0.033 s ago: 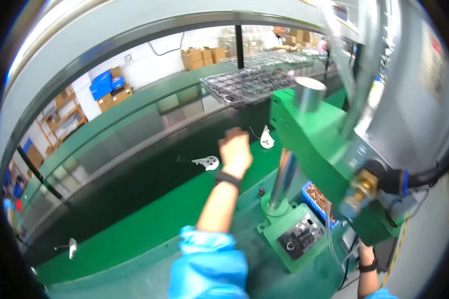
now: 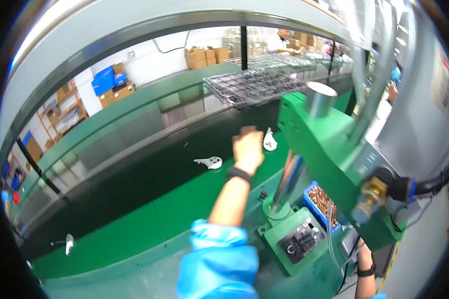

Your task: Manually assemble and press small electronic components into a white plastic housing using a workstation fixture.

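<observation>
My left hand [image 2: 248, 150], in a blue sleeve and a dark wristband, reaches out over the green and black belt [image 2: 149, 214]. It is blurred; its fingertips look dark and I cannot make out their grip. Close to its right side lies a flat white part [image 2: 270, 141] with a rounded end. Another white part [image 2: 209, 162], with holes in its round end and a narrow arm, lies to its left. My right hand [image 2: 365, 255] is low beside a grey metal piece [image 2: 350, 242], below the green press head [image 2: 329, 144]; its fingers are mostly hidden.
The press base [image 2: 297, 244] carries a black fixture [image 2: 301, 242]. Behind it sits a blue bin [image 2: 322, 204] of small copper-coloured pieces. A further white part [image 2: 69, 244] lies far left. Clear plastic trays [image 2: 254, 85] rest across the belt. Hoses hang at right.
My left hand has moved a little to the right, closer to the white part there. The whole view has shifted slightly. My right hand stays low by the press.
</observation>
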A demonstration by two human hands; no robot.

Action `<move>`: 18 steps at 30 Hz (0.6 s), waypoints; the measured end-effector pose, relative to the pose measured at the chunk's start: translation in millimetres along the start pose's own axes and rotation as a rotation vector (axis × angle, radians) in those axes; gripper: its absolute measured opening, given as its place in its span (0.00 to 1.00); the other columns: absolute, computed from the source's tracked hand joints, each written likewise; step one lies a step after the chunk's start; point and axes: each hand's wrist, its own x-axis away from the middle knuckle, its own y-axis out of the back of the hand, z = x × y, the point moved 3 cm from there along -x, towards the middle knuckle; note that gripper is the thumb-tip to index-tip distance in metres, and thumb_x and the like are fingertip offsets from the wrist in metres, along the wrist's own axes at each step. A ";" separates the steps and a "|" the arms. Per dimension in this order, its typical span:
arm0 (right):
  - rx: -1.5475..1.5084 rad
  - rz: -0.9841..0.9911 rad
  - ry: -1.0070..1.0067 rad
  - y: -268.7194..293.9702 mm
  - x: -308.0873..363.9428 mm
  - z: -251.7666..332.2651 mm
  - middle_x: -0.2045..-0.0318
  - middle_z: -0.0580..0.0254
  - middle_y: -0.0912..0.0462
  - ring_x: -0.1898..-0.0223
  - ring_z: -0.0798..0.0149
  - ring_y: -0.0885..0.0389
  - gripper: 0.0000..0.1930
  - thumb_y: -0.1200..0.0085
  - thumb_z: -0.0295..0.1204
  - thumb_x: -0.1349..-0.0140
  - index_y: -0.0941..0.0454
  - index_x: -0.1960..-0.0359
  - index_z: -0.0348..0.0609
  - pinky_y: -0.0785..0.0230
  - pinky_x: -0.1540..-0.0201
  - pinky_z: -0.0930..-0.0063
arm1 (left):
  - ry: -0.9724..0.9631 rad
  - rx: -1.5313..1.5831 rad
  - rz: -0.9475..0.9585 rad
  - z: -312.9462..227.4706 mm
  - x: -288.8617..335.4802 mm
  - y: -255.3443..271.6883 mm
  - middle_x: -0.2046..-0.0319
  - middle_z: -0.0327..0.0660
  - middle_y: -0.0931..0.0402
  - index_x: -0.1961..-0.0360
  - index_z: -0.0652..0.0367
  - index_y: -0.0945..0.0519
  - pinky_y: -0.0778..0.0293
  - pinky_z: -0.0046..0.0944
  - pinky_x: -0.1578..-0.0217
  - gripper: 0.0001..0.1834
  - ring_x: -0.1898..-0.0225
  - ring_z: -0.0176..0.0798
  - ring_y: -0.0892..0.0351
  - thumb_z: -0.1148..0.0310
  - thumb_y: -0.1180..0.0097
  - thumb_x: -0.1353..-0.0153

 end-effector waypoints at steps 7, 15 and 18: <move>0.001 -0.007 -0.005 -31.7 -36.3 9.9 0.73 0.51 0.25 0.71 0.59 0.29 0.12 0.50 0.31 0.46 0.26 0.68 0.31 0.37 0.65 0.69 | -0.123 0.194 0.238 -31.1 -13.6 -109.5 0.60 0.51 0.32 0.59 0.56 0.28 0.27 0.47 0.62 0.17 0.58 0.51 0.26 0.68 0.43 0.52; -0.006 -0.053 -0.198 -22.6 -18.6 -37.7 0.71 0.42 0.24 0.70 0.50 0.28 0.18 0.51 0.38 0.41 0.27 0.66 0.29 0.36 0.64 0.62 | -0.215 -0.005 0.286 -16.4 67.5 -0.1 0.70 0.45 0.28 0.67 0.56 0.24 0.32 0.45 0.68 0.15 0.66 0.45 0.24 0.57 0.41 0.52; 0.126 -0.154 -0.083 -15.4 -24.1 -35.8 0.78 0.52 0.25 0.77 0.60 0.31 0.17 0.52 0.40 0.39 0.24 0.64 0.35 0.36 0.71 0.64 | -0.247 -0.069 0.224 -4.3 106.8 56.2 0.73 0.40 0.26 0.71 0.54 0.23 0.39 0.42 0.64 0.15 0.65 0.42 0.28 0.54 0.42 0.52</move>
